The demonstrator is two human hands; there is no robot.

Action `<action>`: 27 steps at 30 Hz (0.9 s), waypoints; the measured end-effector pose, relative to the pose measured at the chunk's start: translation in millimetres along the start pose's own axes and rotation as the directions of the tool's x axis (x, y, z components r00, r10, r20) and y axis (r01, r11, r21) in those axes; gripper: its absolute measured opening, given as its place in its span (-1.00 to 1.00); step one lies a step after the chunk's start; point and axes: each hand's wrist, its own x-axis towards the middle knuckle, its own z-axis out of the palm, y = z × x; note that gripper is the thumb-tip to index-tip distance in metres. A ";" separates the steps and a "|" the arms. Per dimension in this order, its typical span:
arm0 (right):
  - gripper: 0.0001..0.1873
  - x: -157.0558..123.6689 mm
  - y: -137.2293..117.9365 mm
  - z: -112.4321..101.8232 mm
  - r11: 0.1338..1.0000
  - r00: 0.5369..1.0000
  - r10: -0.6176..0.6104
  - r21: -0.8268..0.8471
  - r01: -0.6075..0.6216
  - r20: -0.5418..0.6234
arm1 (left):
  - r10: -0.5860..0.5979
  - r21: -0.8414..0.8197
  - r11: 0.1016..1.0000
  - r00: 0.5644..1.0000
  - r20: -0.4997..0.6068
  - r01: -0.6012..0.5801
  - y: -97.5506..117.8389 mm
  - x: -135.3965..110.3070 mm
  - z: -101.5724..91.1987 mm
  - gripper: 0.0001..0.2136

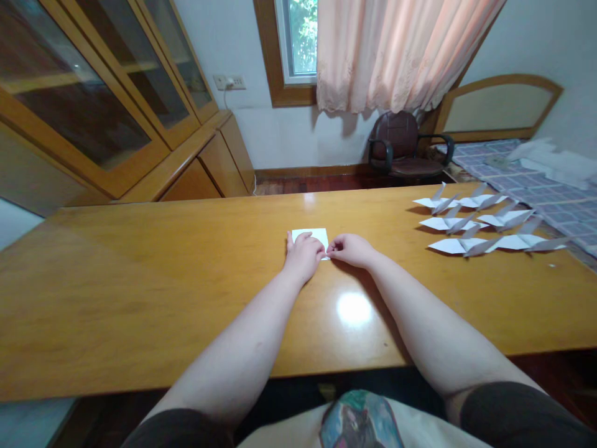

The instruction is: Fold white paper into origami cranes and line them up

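A small white sheet of paper (315, 236) lies flat on the wooden table (140, 280), near its middle. My left hand (303, 254) rests on the sheet's near part, fingers lying on it and pressing it down. My right hand (351, 249) sits just to the right, fingertips pinched on the sheet's near right corner. Most of the paper's near edge is hidden under my hands.
Several folded white paper cranes (471, 223) stand in rows at the table's right end. Behind the table are a dark office chair (405, 146), a bed with a checked cover (536, 180), and a wooden glass-door cabinet (116, 106) on the left.
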 end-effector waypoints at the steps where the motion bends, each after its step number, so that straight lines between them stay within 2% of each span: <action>1: -0.79 0.0 0.2 0.0 1.000 1.000 -0.004 -0.001 0.004 0.000 | -0.006 -0.001 1.000 1.000 0.004 0.006 0.4 0.0 -0.5 -0.91; 6: -0.75 0.6 1.5 -0.5 1.000 1.000 -0.015 0.018 0.015 0.012 | -0.011 -0.008 1.000 1.000 0.002 0.011 0.9 0.3 -1.1 -0.91; 12: -0.82 2.2 2.8 0.2 1.000 1.000 -0.005 0.025 0.004 0.017 | -0.014 -0.012 1.000 1.000 -0.003 0.014 0.4 0.7 0.4 -0.93; 27: -0.79 0.9 1.4 -0.3 1.000 1.000 -0.003 0.009 0.003 0.006 | -0.002 0.004 1.000 1.000 -0.004 0.002 -0.5 0.7 0.5 -0.92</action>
